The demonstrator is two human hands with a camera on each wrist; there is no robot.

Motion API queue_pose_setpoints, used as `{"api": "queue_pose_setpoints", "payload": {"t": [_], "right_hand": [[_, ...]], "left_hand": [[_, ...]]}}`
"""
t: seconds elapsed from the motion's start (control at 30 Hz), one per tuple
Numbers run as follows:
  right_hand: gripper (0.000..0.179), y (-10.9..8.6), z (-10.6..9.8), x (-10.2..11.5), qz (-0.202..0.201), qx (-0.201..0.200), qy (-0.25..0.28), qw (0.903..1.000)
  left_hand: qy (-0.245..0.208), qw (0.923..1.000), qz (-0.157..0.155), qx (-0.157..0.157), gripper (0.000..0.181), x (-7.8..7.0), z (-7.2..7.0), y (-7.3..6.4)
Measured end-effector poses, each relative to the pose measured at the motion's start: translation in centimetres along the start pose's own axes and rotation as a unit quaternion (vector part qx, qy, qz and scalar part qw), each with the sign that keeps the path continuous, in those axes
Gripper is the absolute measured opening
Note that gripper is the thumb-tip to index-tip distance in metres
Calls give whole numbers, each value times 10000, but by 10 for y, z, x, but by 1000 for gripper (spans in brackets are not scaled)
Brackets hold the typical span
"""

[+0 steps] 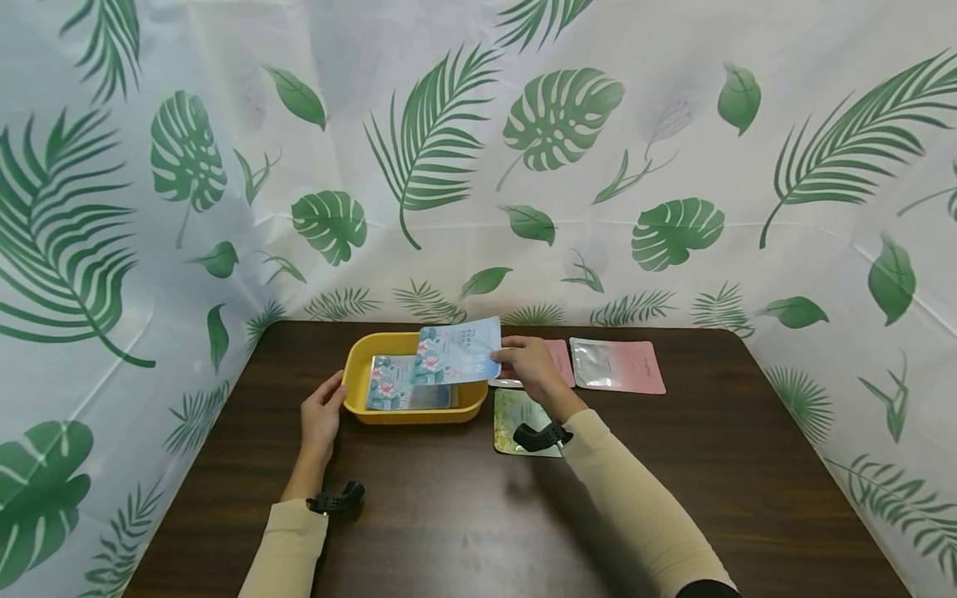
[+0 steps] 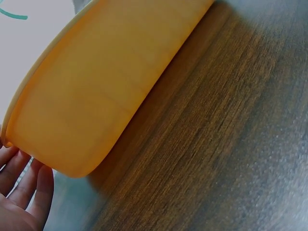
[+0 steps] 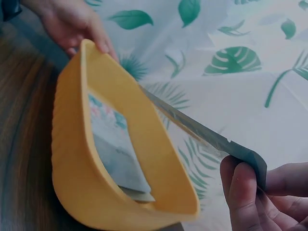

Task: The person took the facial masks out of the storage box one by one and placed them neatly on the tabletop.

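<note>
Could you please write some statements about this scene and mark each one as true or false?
1. The right grip pinches a blue floral sachet. True.
2. The left grip touches the yellow tub. True.
3. The tub is empty. False: at least one other floral sachet lies in it.
4. All the sachets are inside the tub. False: for example, a yellow-green sachet lies on the wood-grain table.
5. Two pink sachets lie to the right of the tub. True.

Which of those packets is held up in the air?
The blue floral packet pinched in the right hand, above the yellow tray. The similar floral packet lies inside the tray; the pink packets and green packet lie on the table.
</note>
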State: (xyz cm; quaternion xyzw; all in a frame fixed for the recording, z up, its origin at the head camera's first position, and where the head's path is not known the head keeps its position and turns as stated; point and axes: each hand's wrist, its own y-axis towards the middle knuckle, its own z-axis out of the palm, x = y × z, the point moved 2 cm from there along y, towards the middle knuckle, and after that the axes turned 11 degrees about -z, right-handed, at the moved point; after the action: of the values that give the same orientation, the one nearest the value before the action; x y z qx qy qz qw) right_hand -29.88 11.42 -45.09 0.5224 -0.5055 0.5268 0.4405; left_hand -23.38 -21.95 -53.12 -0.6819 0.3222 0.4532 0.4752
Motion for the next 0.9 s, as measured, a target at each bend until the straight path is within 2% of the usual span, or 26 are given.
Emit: {"api": "queue_pose_setpoints", "payload": {"t": [0.23, 0.4, 0.9], "right_hand": [[36, -11, -25, 4, -142, -61, 65, 9999], [42, -18, -44, 2, -137, 51, 96, 9998], [46, -46, -101, -7, 220, -137, -95, 9996]], "left_hand": [[-12, 10000, 46, 6, 45, 1, 0, 1], [-7, 10000, 67, -3, 45, 2, -1, 2], [-94, 9998, 160, -5, 43, 3, 0, 1]]}}
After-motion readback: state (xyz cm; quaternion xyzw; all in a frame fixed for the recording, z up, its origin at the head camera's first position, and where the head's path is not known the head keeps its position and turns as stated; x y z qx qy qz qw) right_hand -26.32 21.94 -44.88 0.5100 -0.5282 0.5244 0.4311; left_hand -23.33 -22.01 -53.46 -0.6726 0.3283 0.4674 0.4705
